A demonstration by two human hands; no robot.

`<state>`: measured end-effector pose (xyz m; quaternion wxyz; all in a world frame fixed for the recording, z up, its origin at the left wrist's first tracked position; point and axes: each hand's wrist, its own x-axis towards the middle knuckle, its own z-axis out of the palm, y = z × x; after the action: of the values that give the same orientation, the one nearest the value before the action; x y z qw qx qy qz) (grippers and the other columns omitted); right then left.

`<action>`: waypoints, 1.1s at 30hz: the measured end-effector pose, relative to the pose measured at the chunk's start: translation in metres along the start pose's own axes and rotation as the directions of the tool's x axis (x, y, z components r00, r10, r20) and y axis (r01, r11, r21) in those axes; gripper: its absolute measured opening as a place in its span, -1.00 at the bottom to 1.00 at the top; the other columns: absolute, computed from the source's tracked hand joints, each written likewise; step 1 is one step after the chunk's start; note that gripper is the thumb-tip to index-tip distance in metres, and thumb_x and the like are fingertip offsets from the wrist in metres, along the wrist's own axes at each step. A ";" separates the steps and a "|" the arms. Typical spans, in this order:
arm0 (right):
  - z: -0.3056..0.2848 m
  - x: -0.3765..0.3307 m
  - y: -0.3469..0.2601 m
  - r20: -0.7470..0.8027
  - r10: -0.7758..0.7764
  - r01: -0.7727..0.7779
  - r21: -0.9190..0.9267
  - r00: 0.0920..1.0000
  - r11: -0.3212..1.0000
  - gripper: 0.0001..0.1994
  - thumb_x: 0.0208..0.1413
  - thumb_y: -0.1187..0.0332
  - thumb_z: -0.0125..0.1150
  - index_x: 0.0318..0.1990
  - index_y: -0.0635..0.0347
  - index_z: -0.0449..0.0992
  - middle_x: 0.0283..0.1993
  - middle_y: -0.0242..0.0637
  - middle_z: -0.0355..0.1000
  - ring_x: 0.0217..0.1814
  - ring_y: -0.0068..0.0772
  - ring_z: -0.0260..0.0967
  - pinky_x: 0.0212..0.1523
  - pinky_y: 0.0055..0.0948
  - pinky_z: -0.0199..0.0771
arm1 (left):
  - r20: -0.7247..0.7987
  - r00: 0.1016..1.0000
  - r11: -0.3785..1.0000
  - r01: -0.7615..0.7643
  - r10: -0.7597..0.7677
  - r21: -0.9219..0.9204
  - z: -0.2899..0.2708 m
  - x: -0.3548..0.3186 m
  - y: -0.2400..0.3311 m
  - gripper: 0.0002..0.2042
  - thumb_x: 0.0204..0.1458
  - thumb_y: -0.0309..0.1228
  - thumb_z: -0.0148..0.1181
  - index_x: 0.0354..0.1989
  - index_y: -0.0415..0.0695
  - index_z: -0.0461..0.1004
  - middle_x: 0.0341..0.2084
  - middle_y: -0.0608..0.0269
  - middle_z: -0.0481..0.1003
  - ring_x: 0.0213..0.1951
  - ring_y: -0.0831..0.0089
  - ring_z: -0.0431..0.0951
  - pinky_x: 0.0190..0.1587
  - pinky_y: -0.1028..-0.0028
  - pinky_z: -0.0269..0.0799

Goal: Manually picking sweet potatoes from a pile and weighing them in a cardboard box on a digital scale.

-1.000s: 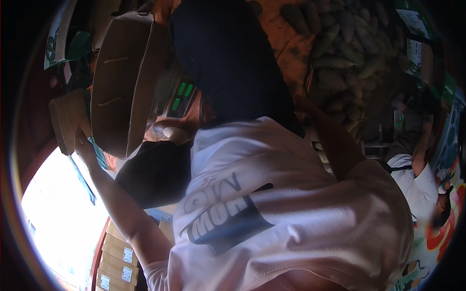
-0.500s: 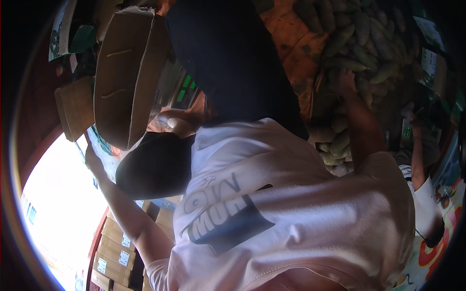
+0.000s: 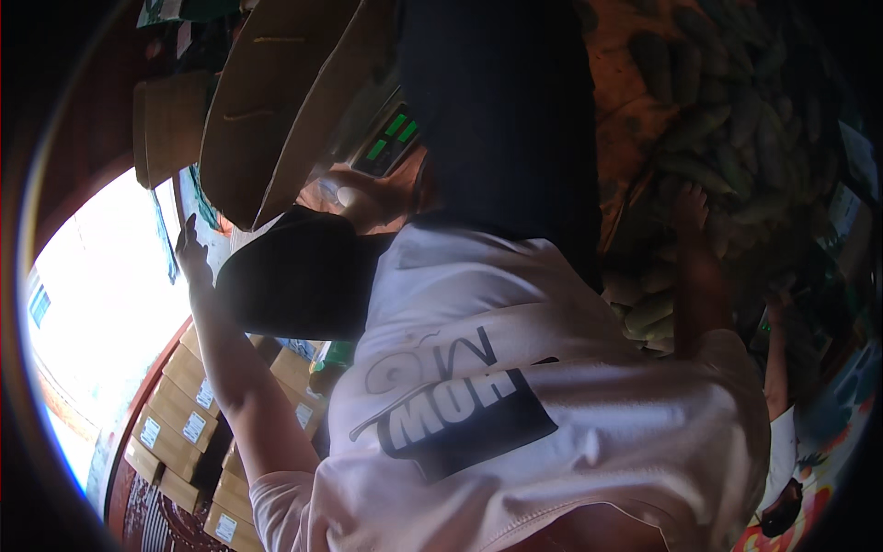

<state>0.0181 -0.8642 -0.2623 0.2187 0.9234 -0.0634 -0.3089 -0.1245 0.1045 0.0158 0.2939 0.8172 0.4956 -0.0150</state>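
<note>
My left hand (image 3: 191, 256) is raised at the left with its fingers apart and nothing in them. It is just below an open cardboard box (image 3: 262, 115) and its small side flap (image 3: 170, 124), apart from both. My right hand (image 3: 688, 206) rests at the near edge of a heap of long, greenish-brown vegetables (image 3: 745, 138), whose exact kind is too dim to tell. Its fingers show separately, slightly bent, and I see nothing held in them. Shadow hides part of its palm.
A scale with a lit green display (image 3: 391, 138) stands beside the box, near my foot (image 3: 368, 204). Labelled cartons (image 3: 189, 391) are stacked at lower left, by a bright opening (image 3: 101, 276). Another person's arm (image 3: 779, 354) is at far right. An orange sheet (image 3: 625, 92) lies under the heap.
My left hand has dropped away from the box flap, its fingers now visibly apart. My right hand has drawn back slightly from the vegetables. The whole view has shifted and turned.
</note>
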 end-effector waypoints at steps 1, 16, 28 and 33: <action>0.005 0.003 0.000 0.080 -0.007 0.006 0.021 0.997 1.000 -0.59 0.30 0.30 -0.01 0.29 0.01 0.23 0.31 -0.23 0.23 0.35 -0.13 0.23 0.25 -0.05 0.38 | -0.033 0.999 0.996 0.039 -0.042 -0.085 0.002 -0.002 0.002 -0.46 0.30 0.04 -0.02 0.33 0.03 0.38 0.35 0.26 0.31 0.42 0.24 0.17 0.38 -0.05 0.07; 0.009 -0.001 -0.062 0.151 -0.078 0.029 0.303 0.985 0.952 0.09 -0.15 -0.18 0.43 0.42 0.30 0.05 0.40 -0.01 0.18 0.45 0.12 0.11 0.37 0.00 0.25 | -0.088 0.968 0.967 -0.225 0.236 0.115 0.007 0.007 0.027 -0.57 0.36 -0.10 -0.07 0.25 -0.03 0.48 0.19 0.18 0.47 0.24 0.23 0.39 0.22 0.09 0.34; -0.221 0.095 -0.029 -0.557 0.158 0.282 0.621 0.816 0.732 0.08 -0.30 -0.05 0.67 0.32 0.40 0.23 0.27 0.13 0.36 0.32 0.05 0.33 0.34 -0.15 0.29 | 0.156 0.794 0.773 -0.608 0.588 0.182 0.036 0.004 0.139 -0.60 0.30 -0.31 0.03 0.30 0.02 0.42 0.20 0.00 0.47 0.25 0.11 0.45 0.28 0.27 0.31; -0.456 0.024 -0.044 -0.681 0.260 0.571 0.722 0.684 0.391 -0.05 -0.15 0.24 0.66 0.31 0.55 0.18 0.34 0.02 0.26 0.36 -0.19 0.26 0.37 -0.26 0.27 | 0.149 0.712 0.711 -0.700 0.687 0.065 0.056 0.011 0.166 -0.59 0.30 -0.29 0.10 0.32 0.07 0.40 0.20 0.01 0.47 0.25 0.16 0.45 0.30 0.28 0.30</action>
<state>0.3093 -0.6642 0.0308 -0.3464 0.9275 -0.0336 0.1363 0.0319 0.0301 0.0425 0.2577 0.9568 0.1331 0.0210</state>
